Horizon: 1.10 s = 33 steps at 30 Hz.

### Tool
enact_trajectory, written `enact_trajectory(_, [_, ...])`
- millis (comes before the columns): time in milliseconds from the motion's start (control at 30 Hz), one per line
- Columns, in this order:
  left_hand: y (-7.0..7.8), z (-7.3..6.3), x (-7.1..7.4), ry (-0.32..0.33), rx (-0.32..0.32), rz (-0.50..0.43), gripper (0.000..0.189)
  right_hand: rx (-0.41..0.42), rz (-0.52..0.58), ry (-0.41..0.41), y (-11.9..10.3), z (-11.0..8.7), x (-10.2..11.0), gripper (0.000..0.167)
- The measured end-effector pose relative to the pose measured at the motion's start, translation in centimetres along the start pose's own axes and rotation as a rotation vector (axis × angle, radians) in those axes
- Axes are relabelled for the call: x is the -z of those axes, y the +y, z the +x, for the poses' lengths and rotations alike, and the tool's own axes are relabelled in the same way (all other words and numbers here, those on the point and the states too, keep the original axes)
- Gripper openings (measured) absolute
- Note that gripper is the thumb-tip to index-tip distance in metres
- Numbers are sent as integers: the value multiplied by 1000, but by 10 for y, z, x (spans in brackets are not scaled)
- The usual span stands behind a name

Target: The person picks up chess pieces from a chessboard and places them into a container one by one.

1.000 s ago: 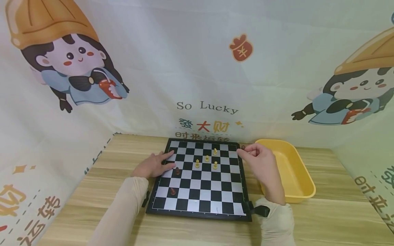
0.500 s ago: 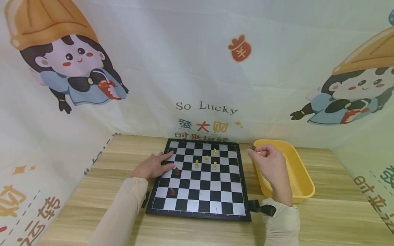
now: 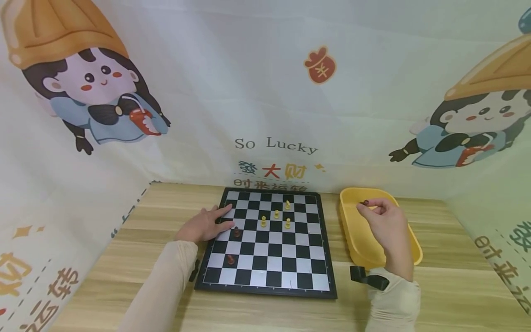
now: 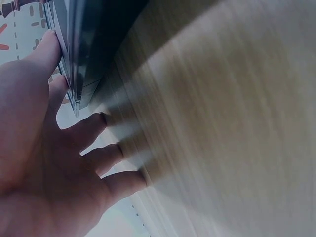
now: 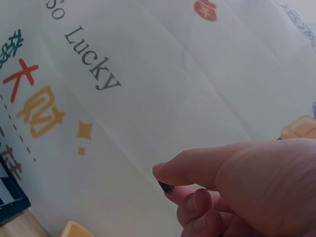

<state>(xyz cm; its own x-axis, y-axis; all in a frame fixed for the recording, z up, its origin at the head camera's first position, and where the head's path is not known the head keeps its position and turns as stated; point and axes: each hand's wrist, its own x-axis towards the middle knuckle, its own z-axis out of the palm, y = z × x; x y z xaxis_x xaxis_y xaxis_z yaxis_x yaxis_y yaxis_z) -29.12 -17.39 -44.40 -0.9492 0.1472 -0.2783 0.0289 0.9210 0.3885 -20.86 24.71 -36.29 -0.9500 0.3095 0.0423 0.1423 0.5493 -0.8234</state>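
Between its thumb and forefinger my right hand (image 3: 387, 226) pinches a small dark chess piece (image 3: 364, 203), held over the yellow tub (image 3: 346, 230). Only a dark tip of that chess piece (image 5: 165, 187) shows in the right wrist view. My left hand (image 3: 201, 225) rests on the left edge of the chessboard (image 3: 259, 279), thumb and forefinger on top. Its other fingers (image 4: 123, 182) reach down to the tabletop in the left wrist view. Near the left thumb stands a dark red piece (image 3: 237, 232), with a second dark red piece (image 3: 230, 259) closer to me.
Several yellow chess pieces (image 3: 263, 221) stand toward the far half of the board. The wooden table (image 3: 108, 272) ends at a printed cloth backdrop (image 3: 199, 101) behind and at both sides. A black strap (image 3: 369, 278) is round my right wrist.
My right hand has carried the dark piece rightward, from beside the board's far right edge to over the tub. The left hand has stayed at the board's left edge.
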Motion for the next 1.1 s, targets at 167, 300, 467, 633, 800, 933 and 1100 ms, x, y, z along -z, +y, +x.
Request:
enact_trajectory(167, [-2, 0, -1, 3, -2, 5, 68, -22, 16, -5, 6, 1, 5, 42])
enact_trajectory(300, [-1, 1, -1, 12, -9, 14, 68, -27, 0, -17, 13, 3, 8, 42])
enact_trajectory(467, [-1, 0, 1, 14, -9, 13, 68, -42, -29, -24, 17, 5, 9, 44])
enact_trajectory(633, [-1, -1, 1, 11, -17, 17, 68, -57, -44, -24, 19, 5, 9, 44])
enact_trajectory(800, [-2, -1, 1, 13, -14, 18, 68, -68, -41, -26, 20, 5, 9, 45])
enact_trajectory(933, [-1, -1, 1, 14, -14, 19, 69, -69, -37, -6, 20, 6, 9, 43])
enact_trajectory(1100, [-2, -1, 0, 17, -18, 20, 68, -69, -38, 18, 20, 7, 9, 43])
